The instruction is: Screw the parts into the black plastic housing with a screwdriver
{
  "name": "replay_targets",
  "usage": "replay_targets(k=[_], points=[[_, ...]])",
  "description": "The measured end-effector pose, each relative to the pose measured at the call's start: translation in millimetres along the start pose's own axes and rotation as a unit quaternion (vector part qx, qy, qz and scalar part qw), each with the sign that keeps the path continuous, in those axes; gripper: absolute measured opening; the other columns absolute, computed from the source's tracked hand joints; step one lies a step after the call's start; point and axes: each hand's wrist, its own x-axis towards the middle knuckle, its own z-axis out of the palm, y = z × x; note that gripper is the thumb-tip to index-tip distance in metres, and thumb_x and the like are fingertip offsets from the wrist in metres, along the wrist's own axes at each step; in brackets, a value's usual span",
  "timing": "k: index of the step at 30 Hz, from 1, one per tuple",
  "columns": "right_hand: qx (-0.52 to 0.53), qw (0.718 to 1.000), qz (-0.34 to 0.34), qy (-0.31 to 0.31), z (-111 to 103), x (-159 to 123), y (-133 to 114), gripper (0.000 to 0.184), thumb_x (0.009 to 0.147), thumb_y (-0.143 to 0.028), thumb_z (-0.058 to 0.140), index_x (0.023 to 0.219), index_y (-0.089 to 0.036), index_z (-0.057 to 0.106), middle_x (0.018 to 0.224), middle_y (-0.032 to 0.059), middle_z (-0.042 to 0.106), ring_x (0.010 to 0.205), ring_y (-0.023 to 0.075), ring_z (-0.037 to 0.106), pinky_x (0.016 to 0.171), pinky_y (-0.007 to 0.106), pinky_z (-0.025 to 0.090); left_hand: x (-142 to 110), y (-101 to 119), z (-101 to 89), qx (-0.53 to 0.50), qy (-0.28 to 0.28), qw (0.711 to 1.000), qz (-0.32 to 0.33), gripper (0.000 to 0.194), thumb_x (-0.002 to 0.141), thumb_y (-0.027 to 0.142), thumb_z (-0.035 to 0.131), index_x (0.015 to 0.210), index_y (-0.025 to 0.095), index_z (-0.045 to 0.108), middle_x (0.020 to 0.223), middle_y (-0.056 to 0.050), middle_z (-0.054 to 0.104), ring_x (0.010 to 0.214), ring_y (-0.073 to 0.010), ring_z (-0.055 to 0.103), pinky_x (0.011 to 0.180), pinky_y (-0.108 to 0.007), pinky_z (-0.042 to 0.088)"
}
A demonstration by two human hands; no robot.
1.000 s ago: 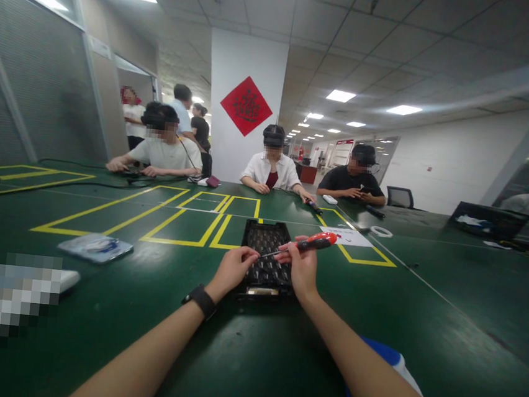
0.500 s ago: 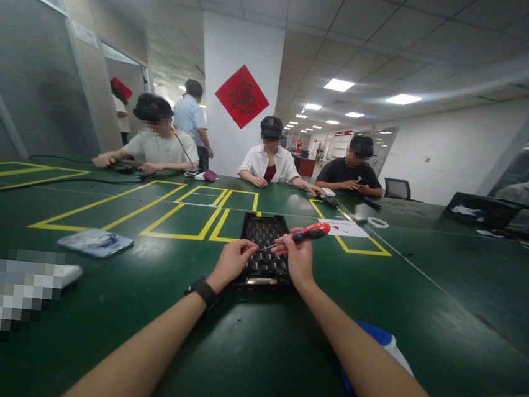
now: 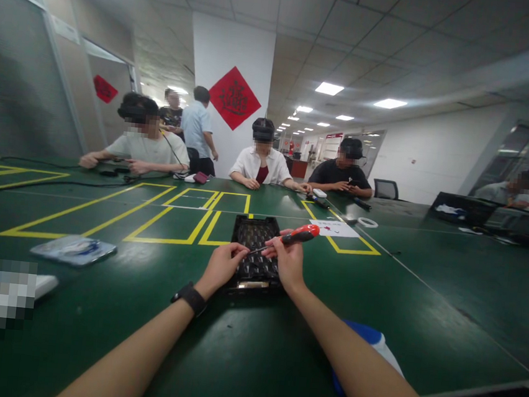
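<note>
My right hand [image 3: 290, 266] is closed around a screwdriver [image 3: 302, 233] with a red and black handle. Its thin shaft points left and slightly down, over a black case [image 3: 258, 223] lying on the green table. Close to the shaft's tip, the thumb and fingers of my left hand [image 3: 221, 268] are pinched together. Whatever they hold is too small to make out. Inside the case is a dark, patterned surface, and a pale metallic strip [image 3: 252, 285] shows at its near edge. My left hand covers part of the case's left side.
Yellow tape outlines mark the green table [image 3: 240, 358]. A flat plastic packet [image 3: 74, 249] lies to the left, a blue and white item [image 3: 363, 336] under my right forearm. White paper [image 3: 336, 229] and a tape roll [image 3: 367, 222] are farther off. Several people sit across the table.
The whole view has shifted, so things sit a little farther left. My hands keep nearly the same pose, screwdriver tip still at my left fingers. Another person shows in the background.
</note>
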Motion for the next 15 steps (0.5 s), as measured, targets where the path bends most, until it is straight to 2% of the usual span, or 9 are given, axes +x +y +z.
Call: replay_targets(k=[8,15], points=[[-0.069,0.995,-0.031,-0.067,0.6,-5.4,-2.9,0.027,0.081,-0.031,0.054,0.102,-0.022,0.041,0.076,-0.0014,0.063,0.058,0.0117,0.063,0.059,0.025,0.052,0.9,-0.2,-0.1,-0.008,-0.006,1.000,-0.004,0.028,0.079,0.035,0.051,0.083,0.014,0.069,0.082,-0.006,0.070,0.074,-0.0182,0.061,0.067,-0.026,0.043],[-0.158,0.971,-0.063,-0.168,-0.6,-6.9,-9.9,0.023,0.083,-0.033,0.053,0.101,-0.019,0.050,0.082,0.0021,0.062,0.069,0.0136,0.063,0.072,0.029,0.051,0.8,-4.3,1.4,-0.005,0.001,1.000,-0.008,0.031,0.079,0.038,0.050,0.085,0.014,0.068,0.077,-0.006,0.069,0.070,-0.0174,0.059,0.068,-0.027,0.043]])
